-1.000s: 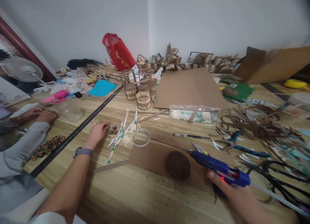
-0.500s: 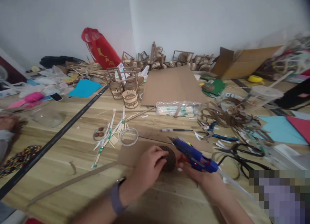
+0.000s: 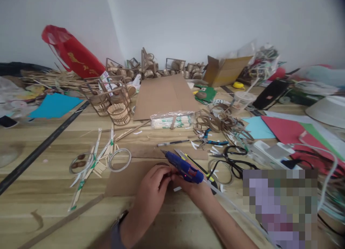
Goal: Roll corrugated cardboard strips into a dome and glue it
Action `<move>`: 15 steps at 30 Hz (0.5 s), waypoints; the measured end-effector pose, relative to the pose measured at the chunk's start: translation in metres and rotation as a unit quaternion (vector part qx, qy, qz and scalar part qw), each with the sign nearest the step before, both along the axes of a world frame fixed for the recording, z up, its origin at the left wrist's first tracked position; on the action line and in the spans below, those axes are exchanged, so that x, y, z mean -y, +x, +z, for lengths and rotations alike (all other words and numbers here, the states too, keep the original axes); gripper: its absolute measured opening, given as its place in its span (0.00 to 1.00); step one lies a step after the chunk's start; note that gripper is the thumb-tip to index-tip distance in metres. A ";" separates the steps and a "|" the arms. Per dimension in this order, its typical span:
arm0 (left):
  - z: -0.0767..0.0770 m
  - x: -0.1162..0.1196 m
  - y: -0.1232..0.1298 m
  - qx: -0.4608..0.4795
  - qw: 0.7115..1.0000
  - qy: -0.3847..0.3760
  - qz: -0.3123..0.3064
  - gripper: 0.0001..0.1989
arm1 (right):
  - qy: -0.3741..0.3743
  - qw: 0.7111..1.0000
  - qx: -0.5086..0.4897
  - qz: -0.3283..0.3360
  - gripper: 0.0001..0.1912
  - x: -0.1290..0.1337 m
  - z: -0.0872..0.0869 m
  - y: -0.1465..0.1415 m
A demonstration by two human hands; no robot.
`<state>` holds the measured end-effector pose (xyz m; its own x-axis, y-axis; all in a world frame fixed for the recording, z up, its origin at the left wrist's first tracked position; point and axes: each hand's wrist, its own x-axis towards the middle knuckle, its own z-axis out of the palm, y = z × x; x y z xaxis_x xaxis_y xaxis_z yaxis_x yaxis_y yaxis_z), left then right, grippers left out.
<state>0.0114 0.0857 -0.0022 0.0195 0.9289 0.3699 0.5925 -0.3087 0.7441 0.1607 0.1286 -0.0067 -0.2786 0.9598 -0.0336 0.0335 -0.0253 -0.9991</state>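
My left hand (image 3: 156,184) is closed around the edge of a dark brown coiled disc (image 3: 161,164), which it mostly hides. Close against it on the right, my right hand (image 3: 190,186) is wrapped round a blue glue gun (image 3: 184,167) whose red light is on. The gun's nozzle points up and to the left, above the disc. Under the hands lies a flat piece of brown cardboard (image 3: 121,180). A long brown strip (image 3: 67,220) runs from the cardboard to the lower left. My fingertips meet near the disc, and what is between them is hidden.
Left of the hands are wire rings (image 3: 120,160) and bamboo sticks (image 3: 99,167). Small baskets (image 3: 118,114) stand behind them. A cutter (image 3: 199,166), black scissors (image 3: 234,162) and blue pliers (image 3: 215,142) lie at right, near a white power strip (image 3: 269,153).
The view has turned to the right, so things sit further left. My hands have come closer together, and the disc is now more covered. The yellow cutter shows more fully.
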 end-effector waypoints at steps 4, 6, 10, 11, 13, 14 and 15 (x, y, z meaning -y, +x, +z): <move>-0.003 0.002 -0.001 -0.019 0.999 0.028 -0.007 0.13 | 0.002 1.000 -0.002 0.003 0.11 0.000 0.003 -0.002; -0.004 0.002 -0.001 -0.032 0.999 0.042 -0.005 0.13 | 0.004 1.000 0.000 0.006 0.10 0.001 0.005 -0.002; -0.007 0.003 -0.003 -0.075 0.994 0.084 -0.003 0.12 | 0.011 1.000 0.004 0.005 0.08 0.002 0.002 -0.001; -0.009 0.003 -0.003 -0.090 0.991 0.101 -0.003 0.12 | 0.012 1.000 0.006 0.003 0.08 0.002 0.000 -0.001; -0.012 0.004 -0.002 -0.118 0.984 0.137 0.004 0.12 | 0.010 1.000 0.010 -0.001 0.08 0.003 -0.003 -0.002; -0.013 0.004 -0.002 -0.129 0.980 0.151 0.008 0.12 | 0.008 1.000 0.011 -0.004 0.08 0.003 -0.005 -0.002; -0.014 0.004 -0.002 -0.138 0.977 0.162 0.012 0.12 | 0.007 1.000 0.012 -0.005 0.08 0.003 -0.006 -0.002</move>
<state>0.0097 0.0818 -0.0166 0.1392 0.7654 0.6283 0.7665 -0.4851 0.4210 0.1586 0.1257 -0.0124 -0.2687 0.9629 -0.0265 0.0572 -0.0115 -0.9983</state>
